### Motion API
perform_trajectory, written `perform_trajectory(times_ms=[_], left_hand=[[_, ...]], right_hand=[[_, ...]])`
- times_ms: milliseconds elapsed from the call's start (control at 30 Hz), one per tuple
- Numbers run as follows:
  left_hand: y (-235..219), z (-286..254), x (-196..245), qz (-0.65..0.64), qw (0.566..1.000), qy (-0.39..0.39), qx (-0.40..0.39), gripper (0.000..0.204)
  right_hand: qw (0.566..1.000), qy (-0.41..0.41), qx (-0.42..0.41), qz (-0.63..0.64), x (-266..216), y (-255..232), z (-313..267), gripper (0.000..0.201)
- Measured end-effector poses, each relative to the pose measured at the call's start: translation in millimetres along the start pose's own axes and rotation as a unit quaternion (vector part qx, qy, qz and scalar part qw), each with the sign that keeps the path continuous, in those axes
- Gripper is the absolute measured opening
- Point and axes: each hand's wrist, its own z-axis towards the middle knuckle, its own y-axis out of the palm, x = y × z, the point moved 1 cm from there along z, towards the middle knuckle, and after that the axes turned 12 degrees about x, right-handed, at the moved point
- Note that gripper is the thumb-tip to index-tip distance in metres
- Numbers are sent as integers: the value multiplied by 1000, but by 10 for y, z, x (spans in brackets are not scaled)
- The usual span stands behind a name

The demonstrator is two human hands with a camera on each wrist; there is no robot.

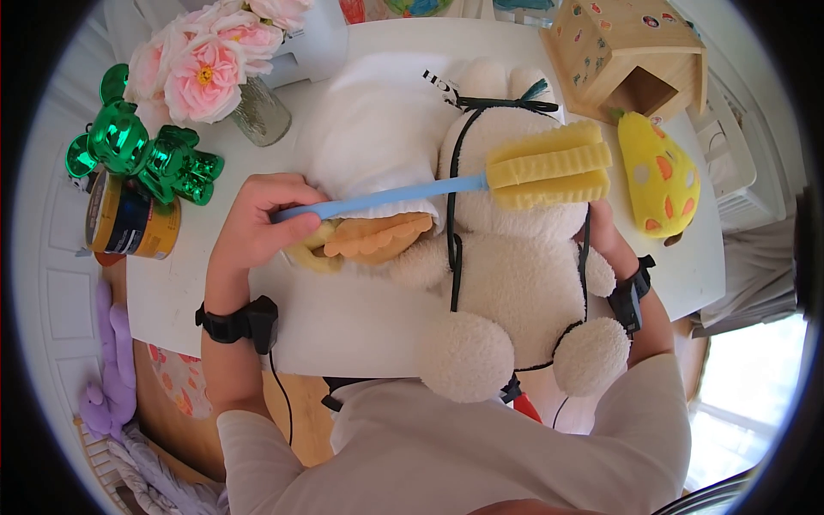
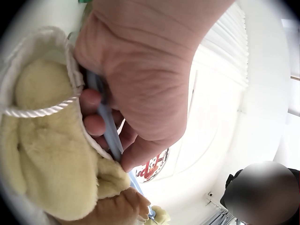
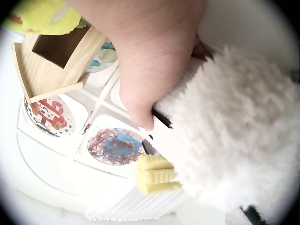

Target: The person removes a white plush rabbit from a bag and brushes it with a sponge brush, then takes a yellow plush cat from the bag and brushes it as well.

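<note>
My left hand (image 1: pixel 264 221) grips the blue handle of a sponge brush (image 1: pixel 386 199), whose ridged yellow sponge head (image 1: pixel 549 163) lies over the upper body of a white fluffy plush toy (image 1: pixel 519 275). Black cord runs around this plush and is tied near its top. On its right side, my right hand (image 1: pixel 603 230) holds the plush; in the right wrist view the thumb (image 3: pixel 140 110) presses by the cord and the fingers are hidden behind fur. Under the brush handle, a pale yellow plush (image 2: pixel 56 159) with an orange frill (image 1: pixel 378 236) pokes out of a white cloth bag (image 1: pixel 369 129).
Pink flowers in a glass vase (image 1: pixel 262 112) stand at the back left of the white table (image 1: pixel 335 326). A shiny green bear figure (image 1: pixel 120 137) sits on a jar (image 1: pixel 133 219). At the right are a wooden house (image 1: pixel 609 51) and a yellow plush with orange spots (image 1: pixel 657 176).
</note>
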Motion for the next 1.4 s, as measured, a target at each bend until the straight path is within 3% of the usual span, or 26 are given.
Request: perform_trajectory(times_ms=[233, 433, 533, 733, 833, 933, 1033, 1233, 1333, 1400], left_hand=[[4, -32, -9, -44, 992, -121, 17, 13], [37, -44, -11, -48, 992, -114, 41, 11], [8, -35, -19, -61, 993, -103, 21, 11], [5, 2, -6, 7, 999, 46, -19, 11], [4, -15, 20, -27, 997, -69, -2, 11], [30, -15, 64, -40, 982, -176, 63, 10], [11, -34, -37, -77, 986, -140, 48, 11], [-21, 3, -89, 7, 998, 64, -21, 17], [3, -30, -7, -12, 998, -67, 1, 14], [-1, -45, -10, -20, 993, -113, 12, 12]], right_hand=[[1000, -5, 9, 8, -30, 26, 19, 79], [1000, 13, 14, 9, -33, 65, -15, 80], [1000, -6, 16, -5, -60, 52, 4, 79], [997, -8, 14, -70, -63, 4, -19, 78], [999, 4, 25, -41, -57, -6, -2, 78], [1000, -2, 20, -16, -24, 27, 5, 78], [1000, 20, 5, 1, -14, -3, 4, 78], [997, -24, 8, -67, -77, 22, -20, 74], [1000, 1, 0, -10, -23, 5, 4, 74], [1000, 11, 6, 8, -10, 20, 7, 74]])
